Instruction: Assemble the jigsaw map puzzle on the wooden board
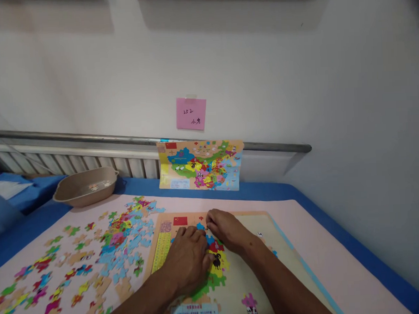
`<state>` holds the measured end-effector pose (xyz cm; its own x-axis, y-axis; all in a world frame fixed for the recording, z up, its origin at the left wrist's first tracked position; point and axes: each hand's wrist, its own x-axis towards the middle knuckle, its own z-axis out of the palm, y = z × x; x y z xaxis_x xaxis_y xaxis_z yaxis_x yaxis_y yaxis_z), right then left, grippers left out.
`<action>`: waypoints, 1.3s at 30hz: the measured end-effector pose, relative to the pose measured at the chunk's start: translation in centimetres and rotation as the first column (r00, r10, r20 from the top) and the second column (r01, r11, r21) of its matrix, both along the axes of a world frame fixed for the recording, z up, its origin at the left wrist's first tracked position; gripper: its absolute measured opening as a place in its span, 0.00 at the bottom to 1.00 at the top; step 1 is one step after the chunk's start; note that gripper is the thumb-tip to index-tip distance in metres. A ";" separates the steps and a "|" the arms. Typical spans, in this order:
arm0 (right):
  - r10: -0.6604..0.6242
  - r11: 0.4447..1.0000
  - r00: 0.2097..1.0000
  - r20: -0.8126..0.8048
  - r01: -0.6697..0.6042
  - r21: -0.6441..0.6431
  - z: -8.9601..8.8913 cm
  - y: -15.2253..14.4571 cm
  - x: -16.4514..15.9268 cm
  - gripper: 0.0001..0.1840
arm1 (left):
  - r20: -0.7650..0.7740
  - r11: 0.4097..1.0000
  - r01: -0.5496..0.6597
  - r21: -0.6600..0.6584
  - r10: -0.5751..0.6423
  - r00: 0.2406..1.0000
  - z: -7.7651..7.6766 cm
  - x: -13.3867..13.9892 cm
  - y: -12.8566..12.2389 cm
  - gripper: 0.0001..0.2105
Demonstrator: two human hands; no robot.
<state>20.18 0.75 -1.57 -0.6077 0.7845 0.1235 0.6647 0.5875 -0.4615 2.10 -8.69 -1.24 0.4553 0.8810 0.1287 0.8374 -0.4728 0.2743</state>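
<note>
Surface: pale pink mat (324,244) laid over a blue cloth-covered table (355,243), set against a plain white wall (296,70).
Landmark: flat wooden puzzle tray with a red flag printed at its top left (249,271); all positions below refer to it.
Your left hand: your left hand (188,262) lies palm down on the left-centre of the tray, fingers close together and pressed flat on the placed pieces.
Your right hand: your right hand (226,230) rests on the upper middle of the tray, just beside the left hand, fingertips curled down together onto a small blue jigsaw piece (200,226). You cannot tell whether the piece is pinched or only pressed.
Placed pieces: cluster of yellow, green and red map pieces (217,267) sits in the tray, directly under and between both hands.
Loose pieces: scattered multicoloured cardboard jigsaw pieces (95,254) lie on the mat left of the tray, the nearest ones touching its left edge.
Reference map: colourful printed map card (201,165) stands behind the tray, leaning on the wall.
Note: pink square sticky note with handwriting (191,114) is on the wall above the map card.
Bowl: shallow beige plastic bowl (85,185) stands well to the tray's rear left, near the wall.
</note>
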 end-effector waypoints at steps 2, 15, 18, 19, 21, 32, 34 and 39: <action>0.007 1.000 1.000 0.000 -0.007 0.005 -0.1 0.1 0.1 0.05 | 0.010 1.000 -0.003 -0.001 0.003 1.000 0.0 0.0 0.1 0.09; -0.036 0.999 0.999 -0.020 0.036 -0.006 -0.2 -0.1 -0.1 0.06 | 0.039 1.000 0.000 0.026 -0.001 0.999 -0.9 -0.3 0.2 0.07; -0.049 0.999 0.998 -0.038 0.049 -0.004 -0.1 0.0 0.0 0.05 | 0.039 1.000 0.001 0.028 -0.002 0.999 -0.8 -0.3 0.2 0.07; -0.054 0.999 0.997 -0.046 0.054 -0.004 0.0 0.1 0.1 0.05 | 0.040 1.000 0.001 0.026 -0.002 0.999 -0.7 -0.3 0.2 0.07; -0.075 0.997 0.995 -0.066 0.075 -0.003 0.1 0.3 0.3 0.04 | 0.044 1.000 -0.004 0.025 0.003 0.999 -0.6 -0.3 0.2 0.07; -0.164 0.986 0.982 -0.095 0.160 -0.046 0.9 1.0 1.4 0.06 | 0.102 1.000 -0.016 0.012 0.015 0.995 -0.8 -0.3 0.2 0.05; -0.171 0.985 0.980 -0.100 0.166 -0.050 0.9 1.0 1.5 0.06 | 0.117 1.000 -0.016 0.007 0.015 0.993 -0.9 -0.4 0.2 0.05; -0.177 0.984 0.977 -0.119 0.171 -0.058 0.9 1.2 1.5 0.06 | 0.134 1.000 -0.028 -0.009 0.029 0.991 -0.7 -0.5 0.2 0.05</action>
